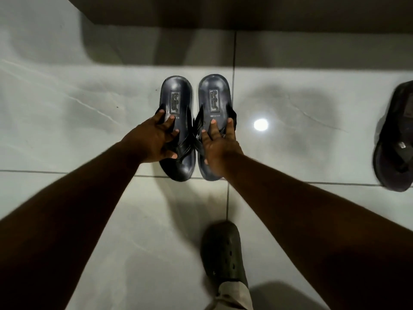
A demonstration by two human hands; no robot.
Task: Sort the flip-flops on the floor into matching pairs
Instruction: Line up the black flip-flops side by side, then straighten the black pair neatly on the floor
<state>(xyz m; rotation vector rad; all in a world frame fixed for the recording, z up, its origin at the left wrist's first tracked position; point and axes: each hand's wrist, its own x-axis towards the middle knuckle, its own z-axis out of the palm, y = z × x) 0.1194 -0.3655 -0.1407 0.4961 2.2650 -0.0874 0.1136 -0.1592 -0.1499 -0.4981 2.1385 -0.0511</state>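
Black rubber flip-flops side by side: left flip-flop [177,126] under spread left hand [156,139], right flip-flop [213,124] under spread right hand [220,144]; grip undeterminable.

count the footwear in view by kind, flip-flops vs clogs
Flip-flops: 3. The left one under the left hand, the right one under the right hand, and a dark one at the right edge, partly cut off.
Clogs: 1, on the person's foot.
Total: 4
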